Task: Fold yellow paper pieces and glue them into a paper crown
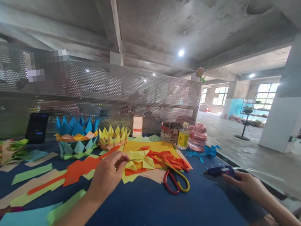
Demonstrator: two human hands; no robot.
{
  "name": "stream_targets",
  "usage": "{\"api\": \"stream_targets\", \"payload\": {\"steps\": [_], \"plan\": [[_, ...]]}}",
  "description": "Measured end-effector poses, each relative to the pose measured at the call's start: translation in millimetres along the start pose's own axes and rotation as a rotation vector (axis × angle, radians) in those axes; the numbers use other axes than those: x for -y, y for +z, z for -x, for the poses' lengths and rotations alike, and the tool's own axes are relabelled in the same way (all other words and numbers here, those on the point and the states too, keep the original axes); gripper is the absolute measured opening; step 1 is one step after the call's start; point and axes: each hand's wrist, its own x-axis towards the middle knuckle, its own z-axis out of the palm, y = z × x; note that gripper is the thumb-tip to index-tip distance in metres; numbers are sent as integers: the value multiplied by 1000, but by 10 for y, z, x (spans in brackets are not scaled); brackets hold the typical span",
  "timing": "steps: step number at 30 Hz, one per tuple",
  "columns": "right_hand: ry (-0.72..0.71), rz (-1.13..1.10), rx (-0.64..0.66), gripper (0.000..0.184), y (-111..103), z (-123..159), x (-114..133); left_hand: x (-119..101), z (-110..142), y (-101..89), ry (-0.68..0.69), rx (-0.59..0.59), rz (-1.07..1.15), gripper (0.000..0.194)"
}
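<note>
My left hand (109,175) reaches over the middle of the table with thumb and fingers pinched together. Its fingertips meet the edge of a yellow folded paper piece (141,160). On the right, my right hand (244,182) is closed around the back of a dark blue glue gun (217,171), whose nozzle points left and which shows a small red light. Scissors (176,180) with one red and one yellow handle lie between my hands, blades hidden among red-orange folded paper pieces (169,158). An orange paper sheet (78,169) lies left of my left hand.
Blue (77,126) and yellow (113,137) pointed paper rings stand at the back left. A woven basket (169,132), a yellow-labelled bottle (183,137) and a pink container (197,137) stand behind the scissors. A perforated metal screen (153,87) borders the far side; the table edge runs along the right.
</note>
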Motion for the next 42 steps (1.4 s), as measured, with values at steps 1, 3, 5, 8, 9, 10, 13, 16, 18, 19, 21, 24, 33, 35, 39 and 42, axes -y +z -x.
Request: {"api": "stream_targets", "payload": {"steps": [1, 3, 5, 8, 9, 10, 13, 16, 18, 19, 21, 24, 33, 35, 39, 42], "plan": [[-19, 37, -15, 54, 3, 16, 21, 11, -6, -5, -13, -5, 7, 12], [-45, 102, -31, 51, -7, 66, 65, 33, -18, -13, -28, -21, 7, 12], [-46, 167, -75, 48, -37, 130, 124, 51, -30, -22, -19, -46, 1, 11], [-84, 260, -253, 41, -90, 233, 335, 69, -50, -36, 3, -66, 14, 11], [-141, 239, -299, 36, -99, 268, 460, 73, -58, -43, 0, -70, 17, 11], [-225, 184, -308, 31, -98, 303, 615, 75, -65, -51, -8, -74, 15, 11], [-482, -40, -138, 26, -21, 398, 1223, 77, -88, -87, -39, -99, 0, 10], [-656, -199, 45, 27, 175, 448, 1893, 85, -109, -129, -76, -126, 6, 11], [-693, -261, 145, 22, 346, 448, 2289, 103, -120, -148, -90, -146, -12, 10], [-707, -279, 176, 24, 435, 440, 2461, 118, -125, -154, -89, -158, -32, 10], [-676, -278, 196, 40, 605, 421, 2751, 154, -134, -161, -80, -188, -78, 10], [-636, -226, 185, 66, 809, 416, 3065, 205, -146, -169, -67, -226, -122, 11], [-603, -135, 221, 40, 1076, 469, 3403, 229, -156, -174, -13, -258, -131, 10], [-633, -134, 216, 28, 1087, 473, 3370, 225, -155, -168, 1, -267, -135, 10], [-727, -228, 160, 20, 1020, 483, 3212, 224, -152, -163, -15, -257, -137, 11], [-701, -303, 213, 15, 891, 450, 3045, 232, -149, -151, -35, -229, -132, 11]]}}
